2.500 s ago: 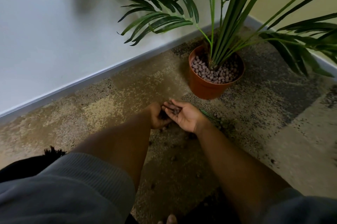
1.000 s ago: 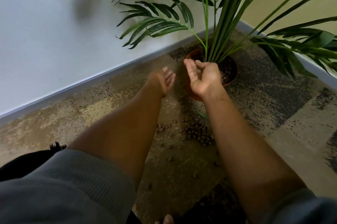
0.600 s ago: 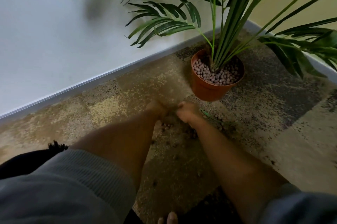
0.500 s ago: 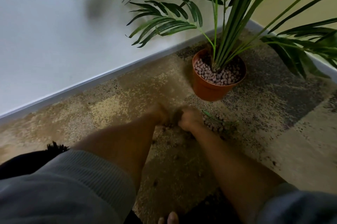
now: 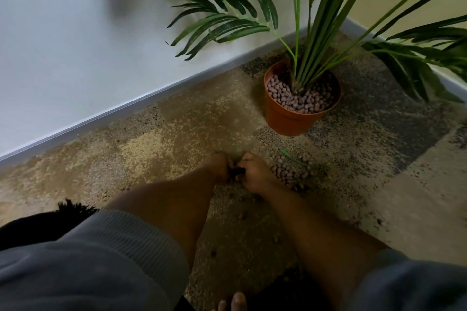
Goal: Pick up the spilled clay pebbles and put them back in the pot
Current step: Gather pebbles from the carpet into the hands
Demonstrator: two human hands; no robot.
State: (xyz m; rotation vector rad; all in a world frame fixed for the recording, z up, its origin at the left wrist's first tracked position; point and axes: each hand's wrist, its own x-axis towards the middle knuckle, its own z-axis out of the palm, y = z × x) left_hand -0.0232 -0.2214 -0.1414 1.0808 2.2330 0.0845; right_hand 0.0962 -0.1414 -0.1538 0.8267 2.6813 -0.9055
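Pebbles (image 5: 285, 171) beside both curled hands (image 5: 237, 171)

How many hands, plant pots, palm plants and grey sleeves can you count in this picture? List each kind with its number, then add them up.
Hands: 2, the left hand and the right hand
Plant pots: 1, the orange pot
Palm plants: 1, the palm plant
Grey sleeves: 2, the left sleeve and the right sleeve
Total: 6
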